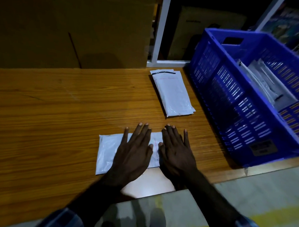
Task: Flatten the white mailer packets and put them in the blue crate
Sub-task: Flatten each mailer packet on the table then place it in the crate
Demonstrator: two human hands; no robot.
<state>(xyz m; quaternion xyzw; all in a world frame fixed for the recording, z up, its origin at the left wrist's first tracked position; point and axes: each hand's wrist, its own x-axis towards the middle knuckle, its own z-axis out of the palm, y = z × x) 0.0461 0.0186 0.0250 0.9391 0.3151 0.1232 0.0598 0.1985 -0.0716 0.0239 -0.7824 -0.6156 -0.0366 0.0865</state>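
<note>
My left hand (135, 147) and right hand (175, 148) press flat, fingers spread, on a white packet (107, 151) near the table edge; it seems soft, light, best lifted by an edge.

At lower centre of the frame, the left hand (135, 147) and right hand (175, 149) lie flat, fingers (141, 130) straight and spread, on a white mailer packet (107, 151) on the wooden table (51, 109). Above them, at centre, a small stack of white packets (173, 93) lies beside the blue crate (231, 103) at right, which holds more packets (263, 80). Cardboard boxes (72, 27) fill the upper left.
</note>
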